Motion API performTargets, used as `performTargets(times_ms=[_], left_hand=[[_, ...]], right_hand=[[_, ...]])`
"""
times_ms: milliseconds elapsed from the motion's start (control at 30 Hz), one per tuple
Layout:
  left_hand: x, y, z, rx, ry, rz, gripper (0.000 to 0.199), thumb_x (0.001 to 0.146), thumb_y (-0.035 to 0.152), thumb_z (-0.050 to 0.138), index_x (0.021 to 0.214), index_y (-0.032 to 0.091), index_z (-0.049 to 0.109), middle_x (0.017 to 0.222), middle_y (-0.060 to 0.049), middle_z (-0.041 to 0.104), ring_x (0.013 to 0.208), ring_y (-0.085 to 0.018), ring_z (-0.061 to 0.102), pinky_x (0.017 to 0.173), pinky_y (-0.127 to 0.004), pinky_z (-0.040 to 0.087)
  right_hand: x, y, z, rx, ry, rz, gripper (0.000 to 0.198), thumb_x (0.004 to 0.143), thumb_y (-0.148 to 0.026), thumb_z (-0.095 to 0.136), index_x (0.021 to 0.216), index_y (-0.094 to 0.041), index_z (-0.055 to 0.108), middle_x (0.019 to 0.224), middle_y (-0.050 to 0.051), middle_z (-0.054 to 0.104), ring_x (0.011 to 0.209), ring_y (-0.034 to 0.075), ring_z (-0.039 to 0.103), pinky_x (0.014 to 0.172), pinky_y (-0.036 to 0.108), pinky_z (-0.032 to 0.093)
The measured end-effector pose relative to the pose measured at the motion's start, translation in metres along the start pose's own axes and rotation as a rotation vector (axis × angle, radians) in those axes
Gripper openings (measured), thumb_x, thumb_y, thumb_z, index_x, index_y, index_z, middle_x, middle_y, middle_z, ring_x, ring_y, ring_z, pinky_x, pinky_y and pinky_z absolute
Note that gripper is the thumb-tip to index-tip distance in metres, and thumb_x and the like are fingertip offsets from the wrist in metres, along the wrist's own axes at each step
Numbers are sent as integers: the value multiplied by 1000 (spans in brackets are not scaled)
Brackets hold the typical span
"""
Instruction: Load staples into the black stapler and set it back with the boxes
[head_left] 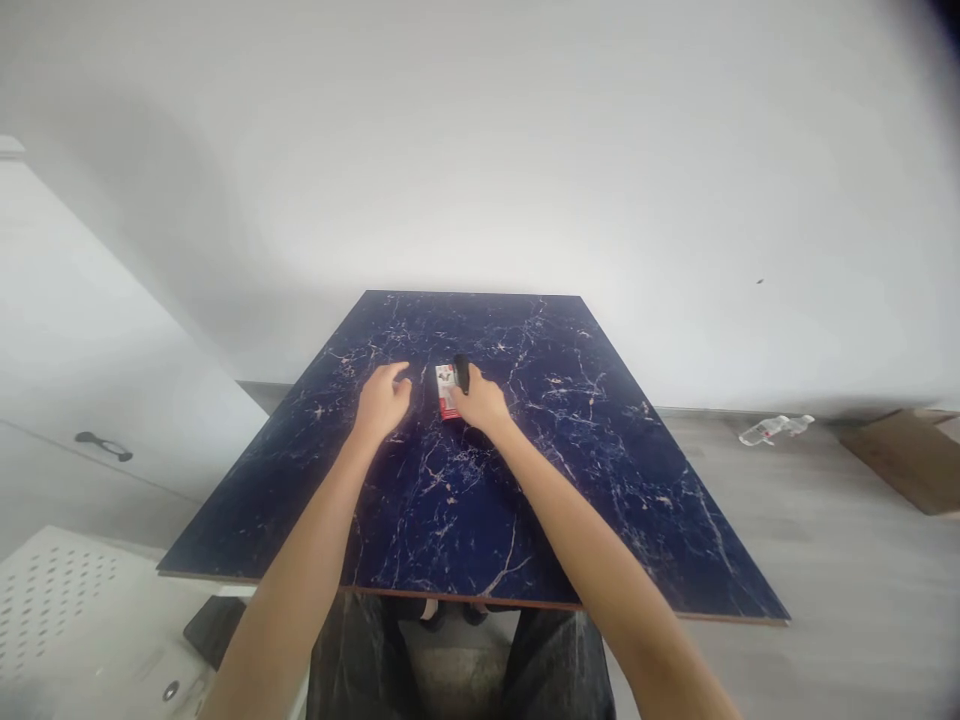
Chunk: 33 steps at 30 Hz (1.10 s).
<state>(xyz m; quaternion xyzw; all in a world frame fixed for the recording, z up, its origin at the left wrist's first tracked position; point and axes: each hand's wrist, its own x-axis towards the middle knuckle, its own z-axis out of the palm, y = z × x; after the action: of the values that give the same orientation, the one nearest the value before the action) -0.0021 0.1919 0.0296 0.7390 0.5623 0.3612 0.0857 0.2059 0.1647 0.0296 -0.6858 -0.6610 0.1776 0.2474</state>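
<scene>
A small red-and-white box (446, 388) with a dark picture printed on it is on the blue marble-patterned table (465, 510), near the middle. My right hand (482, 400) is closed round a small black object (462, 370) just beside the box. Its thumb reaches to the box's right side. What kind of thing the black object is, I cannot make out, since my fingers cover its lower part. To the left of the box, my left hand (383, 402) hovers over or rests on the tabletop, fingers and thumb apart, holding nothing.
A pale wall (480, 150) rises behind the table. On the left are a white cabinet with a dark handle (103, 446) and a white perforated panel (52, 590). Clear plastic bottles (776, 429) and a cardboard box (904, 455) lie on the floor at right.
</scene>
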Motion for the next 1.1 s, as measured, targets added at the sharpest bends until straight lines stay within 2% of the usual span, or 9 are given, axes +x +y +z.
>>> performTargets(times_ms=[167, 300, 400, 533, 600, 700, 800, 933, 1100], left_hand=[[12, -26, -29, -70, 188, -136, 36, 91, 19, 53, 123, 19, 69, 127, -8, 72, 97, -22, 71, 102, -39, 54], [13, -43, -41, -82, 238, -237, 38, 92, 19, 48, 125, 21, 68, 128, -7, 71, 100, -22, 70, 102, -38, 53], [7, -67, -48, -31, 243, -271, 39, 92, 21, 47, 125, 21, 68, 128, -9, 71, 111, -25, 68, 107, -42, 50], [-10, -104, -64, 10, 188, -324, 34, 93, 27, 50, 116, 22, 74, 126, -9, 72, 124, -30, 63, 113, -49, 45], [-19, -114, -69, -17, 119, -299, 32, 94, 31, 51, 113, 24, 76, 125, -7, 73, 123, -29, 63, 113, -49, 45], [-28, -112, -69, 13, 15, -111, 31, 92, 38, 59, 114, 26, 77, 129, -7, 71, 125, -29, 61, 115, -48, 42], [-31, -101, -62, 109, -52, 24, 36, 87, 44, 70, 116, 26, 77, 134, -8, 69, 132, -33, 55, 118, -51, 38], [-30, -96, -59, 139, -62, 68, 32, 89, 41, 67, 115, 26, 77, 134, -8, 69, 132, -33, 54, 118, -50, 37], [-28, -99, -64, 111, -30, 66, 32, 90, 37, 61, 115, 23, 77, 119, -8, 75, 121, -31, 62, 115, -48, 40]], right_hand=[[8, -63, 40, 108, -78, -72, 55, 102, -45, 45, 142, -9, 46, 124, 22, 72, 115, 37, 70, 103, 48, 50], [8, -102, 72, 206, -112, -107, 57, 103, -42, 40, 146, -6, 43, 132, 24, 67, 121, 36, 67, 105, 48, 50], [11, -115, 88, 238, -113, -178, 55, 99, -34, 47, 148, -9, 47, 139, 20, 64, 126, 33, 64, 108, 45, 49], [34, -103, 97, 294, 8, -133, 35, 97, -21, 45, 122, -20, 68, 122, 8, 75, 115, 24, 69, 105, 37, 52], [51, -90, 99, 330, 49, -120, 38, 93, -17, 51, 127, -18, 67, 125, 7, 74, 111, 21, 71, 105, 33, 51], [70, -74, 103, 376, -19, -241, 54, 87, -7, 54, 139, -19, 62, 134, 6, 71, 109, 17, 72, 108, 29, 49], [78, -65, 107, 431, -92, -333, 60, 86, -3, 52, 143, -22, 60, 135, 3, 71, 113, 15, 71, 110, 27, 48], [77, -62, 109, 437, -115, -400, 58, 88, -6, 57, 142, -25, 61, 130, 1, 73, 109, 15, 72, 108, 28, 50], [77, -62, 108, 346, -90, -409, 40, 93, -17, 61, 132, -25, 68, 125, 3, 74, 108, 18, 71, 105, 32, 52]])
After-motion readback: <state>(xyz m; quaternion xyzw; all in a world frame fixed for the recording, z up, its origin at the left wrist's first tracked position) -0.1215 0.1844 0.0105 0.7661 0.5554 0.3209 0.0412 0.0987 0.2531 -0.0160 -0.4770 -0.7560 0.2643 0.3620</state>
